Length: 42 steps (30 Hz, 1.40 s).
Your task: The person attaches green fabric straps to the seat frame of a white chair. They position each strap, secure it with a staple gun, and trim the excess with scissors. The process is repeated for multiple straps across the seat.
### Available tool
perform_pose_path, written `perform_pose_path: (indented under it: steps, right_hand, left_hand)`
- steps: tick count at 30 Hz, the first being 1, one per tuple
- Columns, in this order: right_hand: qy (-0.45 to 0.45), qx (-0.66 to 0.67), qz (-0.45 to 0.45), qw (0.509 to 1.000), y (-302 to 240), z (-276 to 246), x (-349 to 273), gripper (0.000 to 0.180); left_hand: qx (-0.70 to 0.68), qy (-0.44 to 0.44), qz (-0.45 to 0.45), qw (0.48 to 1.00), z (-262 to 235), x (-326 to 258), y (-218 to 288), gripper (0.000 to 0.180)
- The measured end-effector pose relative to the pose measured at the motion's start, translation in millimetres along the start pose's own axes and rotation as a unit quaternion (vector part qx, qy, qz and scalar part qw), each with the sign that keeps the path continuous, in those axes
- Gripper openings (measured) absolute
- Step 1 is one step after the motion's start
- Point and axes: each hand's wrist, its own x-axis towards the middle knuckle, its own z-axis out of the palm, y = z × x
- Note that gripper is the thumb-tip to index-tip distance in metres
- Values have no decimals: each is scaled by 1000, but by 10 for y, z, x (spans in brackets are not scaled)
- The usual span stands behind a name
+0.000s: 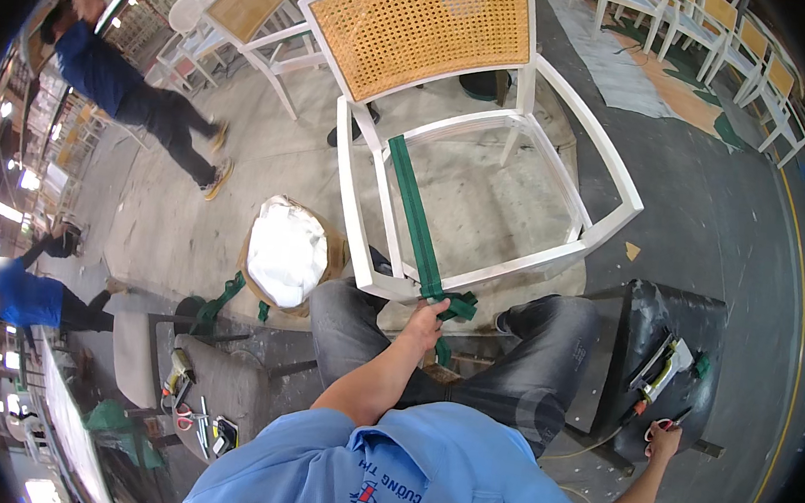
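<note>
Our left hand (428,322) is gripping a green webbing strap (415,215) at the front rail of the white armchair frame (515,263), the strap spanning the seat opening's left part; the fingers are hiding some of its bunched end. Right of the armchair frame, our right hand (661,444) is holding red-handled scissors (660,426) over a black padded seat (644,332); we are not discerning whether they are touching it.
</note>
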Motion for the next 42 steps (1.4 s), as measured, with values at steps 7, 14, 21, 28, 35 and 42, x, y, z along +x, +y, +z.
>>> perform_pose_path:
  steps: [7, 14, 21, 28, 35, 42]
  right_hand:
    - [58, -24, -46, 997, 376, 194, 204, 60]
    - [-47, 380, 128, 915, 182, 48, 96, 76]
    - [-200, 431, -236, 848, -1090, 62, -641, 76]
    - [-245, 17, -647, 722, -2771, 742, -1931, 61]
    - [-238, -204, -785, 534, -3630, 1510, -2403, 53]
    - [-229, -281, -819, 445, -3994, 1772, -2547, 45]
  left_hand:
    - [-29, -34, 44, 998, -138, 43, -69, 86]
    - [189, -51, 100, 975, -98, -261, 36, 38]
    - [98, -228, 177, 952, -317, -1434, 744, 27]
    - [143, -107, 314, 933, -375, -1674, 1540, 22]
    - [166, -42, 352, 920, -394, -1377, 1777, 23]
    - [164, -63, 320, 931, -450, -1344, 1830, 23]
